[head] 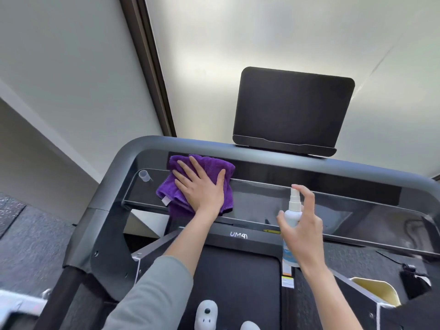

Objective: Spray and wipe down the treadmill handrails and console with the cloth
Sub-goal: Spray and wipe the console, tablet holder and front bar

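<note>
Head view: cloth at the left end of the console, bottle aimed at the bare middle.

The console (pixel 297 206) runs as a long shelf from left to right across the front of the person, its far rail (pixel 262 153) curving down at the left corner. The left hand (pixel 202 189) lies flat, fingers straight and spread, pressing the purple cloth (pixel 171 186) onto the console's left end. The right hand (pixel 302 225) is wrapped round the spray bottle (pixel 291 215), held upright just right of the cloth, forefinger raised over the nozzle. Most of the unwiped length lies to the right of the cloth, so I'd judge the wipe must travel rightward along that long axis, towards the right hand. The dark screen (pixel 294 110) stands behind the rail, beyond both hands.
</note>
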### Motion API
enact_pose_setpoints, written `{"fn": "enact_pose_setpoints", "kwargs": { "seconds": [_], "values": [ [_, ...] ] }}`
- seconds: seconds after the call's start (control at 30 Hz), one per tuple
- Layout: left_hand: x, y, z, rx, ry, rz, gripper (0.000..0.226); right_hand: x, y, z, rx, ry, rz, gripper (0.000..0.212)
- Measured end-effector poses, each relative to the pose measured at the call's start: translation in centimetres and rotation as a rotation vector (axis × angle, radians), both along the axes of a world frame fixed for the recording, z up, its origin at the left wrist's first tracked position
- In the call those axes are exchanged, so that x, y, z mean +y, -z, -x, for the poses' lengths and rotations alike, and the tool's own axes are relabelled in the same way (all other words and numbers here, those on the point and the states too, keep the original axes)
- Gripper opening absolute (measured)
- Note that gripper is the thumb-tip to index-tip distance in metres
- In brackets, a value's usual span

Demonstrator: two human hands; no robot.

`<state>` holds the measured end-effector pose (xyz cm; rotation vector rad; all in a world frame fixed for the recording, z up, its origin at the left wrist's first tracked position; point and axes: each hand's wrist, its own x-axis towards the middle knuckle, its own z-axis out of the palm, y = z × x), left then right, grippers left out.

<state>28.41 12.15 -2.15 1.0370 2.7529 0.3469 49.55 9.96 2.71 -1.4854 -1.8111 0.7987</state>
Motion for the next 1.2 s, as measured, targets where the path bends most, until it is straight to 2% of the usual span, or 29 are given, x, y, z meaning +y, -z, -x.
{"fn": "enact_pose_setpoints", "kwargs": {
  "seconds": [0.13, 0.23, 0.53, 0.83, 0.97, 1.1, 1.2],
  "values": [
    [0.0, 0.2, -3.6, 0.008, 0.159, 0.005, 0.099, 0.2, 0.1, 0.6, -0.002, -0.012, -0.011, 0.062],
    [-0.9, 0.7, -3.1, 0.01, 0.252, -0.011, 0.096, 0.6, 0.0, 1.2, 0.016, -0.037, 0.0, 0.062],
    [-1.2, 0.8, 4.0, 0.016, 0.176, -0.091, 0.103, 1.1, -0.1, 2.3, 0.065, -0.038, -0.006, 0.063],
    [-2.2, 0.7, -3.0, 0.034, 0.208, 0.044, 0.094, 0.8, 0.0, 2.6, 0.124, -0.002, -0.096, 0.06],
    [-2.2, 1.1, -0.6, 0.069, 0.276, -0.021, 0.095, 0.9, 0.2, 2.5, 0.145, -0.068, -0.09, 0.061],
    [-1.8, 0.7, 2.6, 0.029, 0.16, -0.063, 0.093, 1.9, -0.2, 0.9, 0.135, -0.125, -0.098, 0.062],
    [-0.6, 0.9, -0.3, 0.054, 0.032, -0.025, 0.089, 2.5, -0.5, -1.0, 0.139, -0.131, -0.108, 0.062]
  ]
}}
